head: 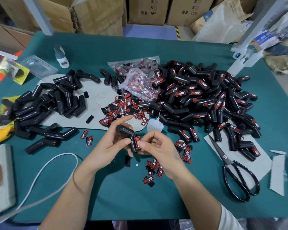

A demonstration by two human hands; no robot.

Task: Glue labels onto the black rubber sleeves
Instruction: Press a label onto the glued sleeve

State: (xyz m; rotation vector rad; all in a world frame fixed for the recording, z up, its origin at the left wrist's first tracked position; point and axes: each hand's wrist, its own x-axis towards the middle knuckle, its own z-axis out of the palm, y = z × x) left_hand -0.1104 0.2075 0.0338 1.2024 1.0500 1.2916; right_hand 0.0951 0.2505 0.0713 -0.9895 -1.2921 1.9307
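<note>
Left hand gripping bent black sleeve, right hand pinching label against it, bare green table near front edge

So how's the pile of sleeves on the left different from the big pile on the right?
The left pile is plain black with no labels showing; most sleeves in the right pile carry red labels. The left pile is smaller and lies mostly on a grey mat; the right pile is larger and sits mostly on the green table. Both hold the same bent black rubber sleeves.
</note>
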